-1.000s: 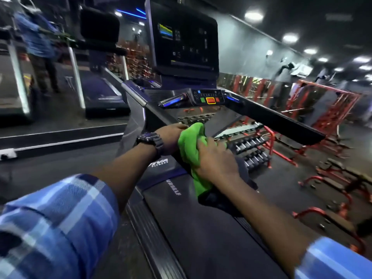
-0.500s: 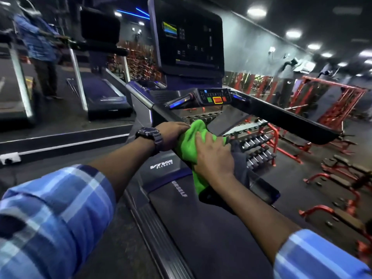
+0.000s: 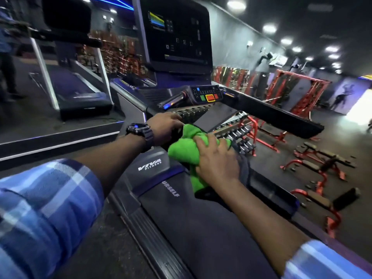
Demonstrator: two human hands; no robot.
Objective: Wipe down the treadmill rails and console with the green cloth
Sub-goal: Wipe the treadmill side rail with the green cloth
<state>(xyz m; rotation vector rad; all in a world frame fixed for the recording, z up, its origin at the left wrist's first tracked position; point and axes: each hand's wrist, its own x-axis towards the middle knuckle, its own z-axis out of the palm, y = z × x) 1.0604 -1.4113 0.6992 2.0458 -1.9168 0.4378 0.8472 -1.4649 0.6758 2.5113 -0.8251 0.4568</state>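
Observation:
A bunched green cloth point(image 3: 184, 148) hangs between my two hands above the front of the treadmill belt point(image 3: 201, 228). My left hand point(image 3: 164, 127), a watch on its wrist, holds the cloth's far upper edge. My right hand point(image 3: 216, 160) grips the cloth's near side, fingers curled over it, with a dark grey cloth point(image 3: 244, 168) under the palm. Just beyond the hands are the control panel point(image 3: 207, 95) with red and green buttons and the tall console screen point(image 3: 177, 37). The right rail point(image 3: 271, 114) runs off to the right and the left rail point(image 3: 128, 93) to the left.
A second treadmill point(image 3: 80, 91) stands to the left, with a person point(image 3: 7, 57) at the far left edge. Red benches point(image 3: 322, 164) and dumbbell racks point(image 3: 239, 133) fill the floor to the right. A mirror wall lies behind the console.
My hands have stayed together on the cloth and come a little nearer the console. The cloth is bunched tighter, and my left hand has drawn slightly apart toward its upper edge.

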